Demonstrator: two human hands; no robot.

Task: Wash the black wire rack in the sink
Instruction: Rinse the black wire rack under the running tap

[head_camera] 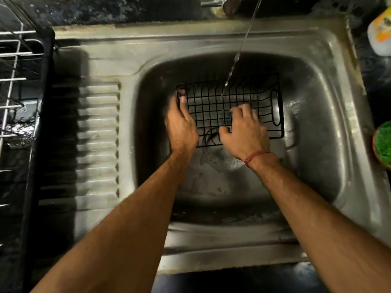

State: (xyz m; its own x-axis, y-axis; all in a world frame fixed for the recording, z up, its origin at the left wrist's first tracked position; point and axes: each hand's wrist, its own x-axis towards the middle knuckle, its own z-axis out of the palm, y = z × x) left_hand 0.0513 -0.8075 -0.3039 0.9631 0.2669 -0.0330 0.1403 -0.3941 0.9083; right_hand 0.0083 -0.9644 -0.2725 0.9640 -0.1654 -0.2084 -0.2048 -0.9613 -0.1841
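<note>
The black wire rack (213,102) lies in the basin of the steel sink (313,144), tilted a little, under a thin stream of water (239,53) falling from the tap (228,3). My left hand (181,125) grips the rack's left edge, thumb over the corner wire. My right hand (246,130) lies on the rack's near right part with fingers spread and curled on the wires; a red thread circles that wrist. Whether it holds anything underneath is hidden.
The ribbed draining board (97,140) lies left of the basin. A metal dish rack (14,81) stands at the far left. A white and orange bottle (380,30) and a green scrubber (384,142) sit at the right edge. Foamy water pools in the basin.
</note>
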